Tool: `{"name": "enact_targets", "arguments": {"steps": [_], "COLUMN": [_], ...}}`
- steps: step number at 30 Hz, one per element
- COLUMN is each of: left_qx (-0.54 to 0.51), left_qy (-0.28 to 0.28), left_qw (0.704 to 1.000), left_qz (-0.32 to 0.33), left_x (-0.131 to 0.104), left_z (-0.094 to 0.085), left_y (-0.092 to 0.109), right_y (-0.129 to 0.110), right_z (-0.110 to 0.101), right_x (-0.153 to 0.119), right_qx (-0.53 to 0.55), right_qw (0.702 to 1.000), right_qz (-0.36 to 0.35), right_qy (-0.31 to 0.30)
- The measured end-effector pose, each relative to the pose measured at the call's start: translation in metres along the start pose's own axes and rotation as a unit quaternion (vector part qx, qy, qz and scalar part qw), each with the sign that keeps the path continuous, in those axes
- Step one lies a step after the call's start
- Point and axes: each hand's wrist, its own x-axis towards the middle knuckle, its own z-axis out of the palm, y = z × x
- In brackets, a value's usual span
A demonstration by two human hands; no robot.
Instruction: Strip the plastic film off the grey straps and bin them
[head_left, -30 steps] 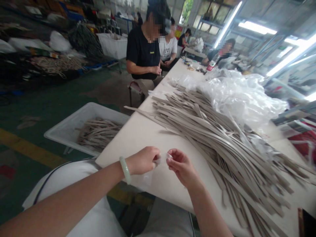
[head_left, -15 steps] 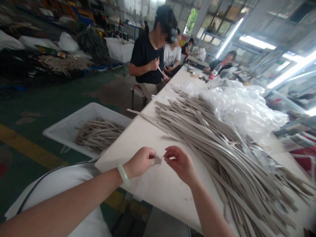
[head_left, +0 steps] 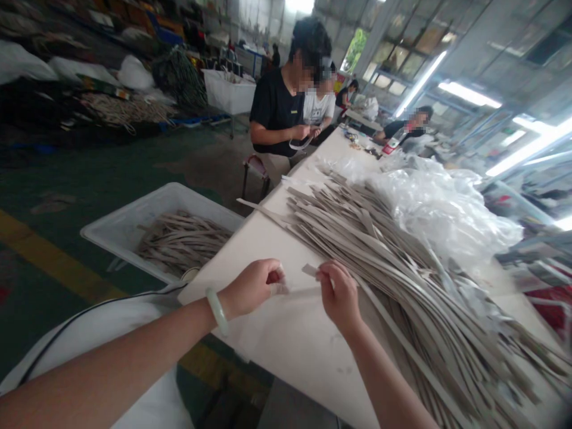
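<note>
My right hand (head_left: 338,293) pinches a flat grey strip (head_left: 309,270) close to its end, and a short tip juts out to the left of the fingers. To the left, my left hand (head_left: 255,287) is held above the table with fingers and thumb curled together. Its fingertips are blurred, with something pale at the thumb, so what they hold cannot be made out. A gap separates the two hands. Beside my right hand lies a long pile of grey strips (head_left: 402,268). A pale green bangle (head_left: 217,311) circles my left wrist.
Crumpled clear plastic (head_left: 447,205) lies beyond the strips on the white table (head_left: 263,238). Left of the table stands a white bin (head_left: 116,223) holding more strips. A co-worker in a black shirt (head_left: 272,107) sits at the far left edge; other people are behind.
My right hand has moved right, away from my left hand, and a grey strip end now shows in its fingers. The co-worker's hands have come together around a pale strip.
</note>
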Motion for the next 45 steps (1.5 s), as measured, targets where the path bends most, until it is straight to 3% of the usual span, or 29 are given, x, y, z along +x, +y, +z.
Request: {"name": "enact_targets", "arguments": {"steps": [2,5,11,21,28,32,34,39,45], "left_qx": [0.015,0.033,0.017,-0.174,-0.199,-0.368,-0.401,-0.371,-0.402], "left_qy": [0.001,-0.015,-0.089,-0.204,-0.186,-0.194,-0.204,-0.165,-0.171], "left_qw": [1.0,0.999,0.994,0.963,0.961,0.907,0.889,0.906,0.893], "left_qz": [0.012,0.033,0.061,0.02,0.036,-0.059,-0.087,-0.118,-0.107], "left_x": [-0.003,-0.007,-0.016,-0.025,-0.025,-0.028,-0.029,-0.027,-0.024], "left_z": [-0.002,-0.004,-0.005,-0.009,-0.008,-0.003,-0.003,-0.004,-0.003], "left_y": [0.002,0.006,0.009,0.02,0.01,0.007,0.006,0.003,0.009], "right_y": [-0.035,-0.061,-0.038,-0.048,-0.054,-0.054,-0.052,-0.05,-0.056], "right_z": [-0.014,-0.031,-0.039,-0.043,-0.044,-0.041,-0.039,-0.04,-0.038], "right_x": [-0.025,-0.046,-0.041,-0.038,-0.036,-0.039,-0.039,-0.036,-0.035], "right_qx": [0.014,-0.013,-0.009,0.037,0.033,0.056,0.067,0.083,0.091], "right_qw": [0.994,0.991,0.996,0.988,0.986,0.984,0.984,0.985,0.985], "right_qz": [-0.085,-0.107,-0.017,-0.033,-0.029,-0.017,0.0,0.033,0.057], "right_qy": [-0.061,-0.074,-0.091,-0.148,-0.16,-0.169,-0.168,-0.148,-0.135]}}
